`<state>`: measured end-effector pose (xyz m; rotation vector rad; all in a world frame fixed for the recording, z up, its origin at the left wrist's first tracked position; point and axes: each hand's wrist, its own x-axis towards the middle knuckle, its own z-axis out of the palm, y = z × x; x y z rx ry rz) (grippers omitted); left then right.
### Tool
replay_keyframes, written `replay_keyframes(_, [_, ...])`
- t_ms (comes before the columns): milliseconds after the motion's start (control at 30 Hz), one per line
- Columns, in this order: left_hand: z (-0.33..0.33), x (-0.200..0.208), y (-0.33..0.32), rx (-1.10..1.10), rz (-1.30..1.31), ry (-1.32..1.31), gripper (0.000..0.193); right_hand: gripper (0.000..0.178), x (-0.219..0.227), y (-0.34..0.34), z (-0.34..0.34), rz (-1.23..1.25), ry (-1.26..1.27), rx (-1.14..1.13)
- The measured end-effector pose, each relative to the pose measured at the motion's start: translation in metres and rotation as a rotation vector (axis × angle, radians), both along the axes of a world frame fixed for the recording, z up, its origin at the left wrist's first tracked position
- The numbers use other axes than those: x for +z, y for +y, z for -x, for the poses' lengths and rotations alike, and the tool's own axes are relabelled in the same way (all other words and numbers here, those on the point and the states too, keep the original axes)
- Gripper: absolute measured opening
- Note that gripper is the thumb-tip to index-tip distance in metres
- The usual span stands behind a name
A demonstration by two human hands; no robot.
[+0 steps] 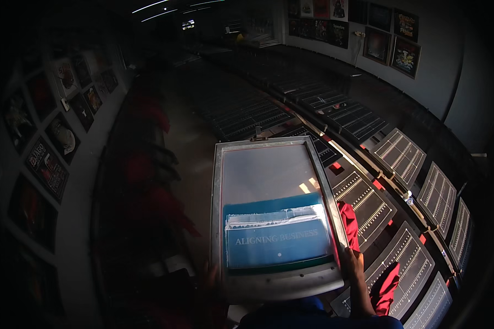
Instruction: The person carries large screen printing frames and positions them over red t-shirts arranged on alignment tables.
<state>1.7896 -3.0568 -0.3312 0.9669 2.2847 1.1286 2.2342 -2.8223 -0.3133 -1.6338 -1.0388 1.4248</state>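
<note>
In front of me I hold a screen printing frame (218, 203) with a pale metal rim. Its mesh is grey and see-through in the far part and blue in the near part. A ragged band of white ink (274, 216) crosses the blue, and pale lettering shows below it. My right hand (352, 264) is closed on the frame's near right side. My left hand (211, 274) is at the near left side in deep shadow, its fingers barely visible. A small clamp-like metal piece (258, 133) sits on the far rim.
Dark printing boards (365, 208) with rows of white marks run along a long table to my right. Red cloths (387, 288) lie beside the frame and on a near board. A metal rail (389, 181) divides the rows. Framed prints (406, 56) hang on both walls.
</note>
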Motion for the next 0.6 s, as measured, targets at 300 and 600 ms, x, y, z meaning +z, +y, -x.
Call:
replay_keyframes(300, [0.211, 0.002, 0.100, 0.436, 0.087, -0.278, 0.035, 0.042, -0.061, 0.240, 0.319, -0.135, -0.269, 0.397])
replay_keyframes(600, [0.408, 0.020, 0.233, 0.455, -0.190, -0.208, 0.037, 0.041, -0.051, 0.395, 0.587, -0.180, -0.201, 0.652])
